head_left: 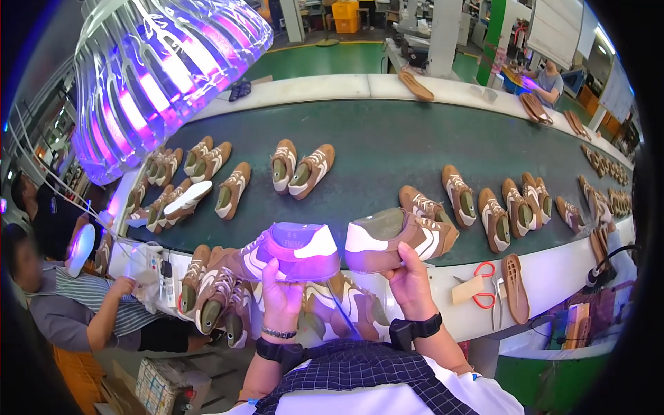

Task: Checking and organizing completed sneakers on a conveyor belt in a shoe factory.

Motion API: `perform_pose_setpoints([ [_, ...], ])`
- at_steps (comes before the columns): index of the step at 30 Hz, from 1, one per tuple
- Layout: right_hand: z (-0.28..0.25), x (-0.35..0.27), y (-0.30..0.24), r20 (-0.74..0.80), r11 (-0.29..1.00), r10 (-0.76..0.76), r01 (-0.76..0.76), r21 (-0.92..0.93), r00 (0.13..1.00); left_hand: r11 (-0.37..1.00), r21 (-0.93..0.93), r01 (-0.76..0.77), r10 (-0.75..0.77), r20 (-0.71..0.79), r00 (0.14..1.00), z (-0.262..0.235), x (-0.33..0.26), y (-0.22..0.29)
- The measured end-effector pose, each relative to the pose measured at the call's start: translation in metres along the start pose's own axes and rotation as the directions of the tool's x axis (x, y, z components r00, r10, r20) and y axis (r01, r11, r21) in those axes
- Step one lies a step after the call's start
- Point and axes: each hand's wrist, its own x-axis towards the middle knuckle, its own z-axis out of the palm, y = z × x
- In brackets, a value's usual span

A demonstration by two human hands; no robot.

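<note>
My left hand (281,296) is closed on the heel part of a brown sneaker (294,254) with white trim, which purple light tints. In my right hand (411,283) is a matching sneaker (408,241), gripped from below. The two sneakers are held up side by side, heels toward each other, with a narrow gap between them. Below them, more sneakers (360,304) lie along the near edge, partly covered by my hands. Another cluster of sneakers (216,294) stands to the left of my left hand.
A green conveyor belt (387,138) carries several brown sneakers in pairs. Red-handled scissors (486,283) and a loose brown sole (515,289) lie on the white ledge at right. A glowing lamp (166,76) hangs at upper left. One co-worker (90,304) sits at left.
</note>
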Motion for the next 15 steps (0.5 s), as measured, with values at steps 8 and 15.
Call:
perform_pose_setpoints([
  [8, 0.008, -0.003, 0.003, -0.08, 1.0, 0.01, -0.012, -0.021, 0.997, 1.0, 0.029, 0.002, -0.002, 0.011, 1.0, -0.001, 0.0, -0.004],
  [15, -0.008, -0.002, 0.007, -0.018, 0.999, 0.034, -0.034, -0.003, 0.999, 0.999, 0.037, 0.037, -0.037, 0.005, 0.999, -0.005, 0.001, -0.007],
])
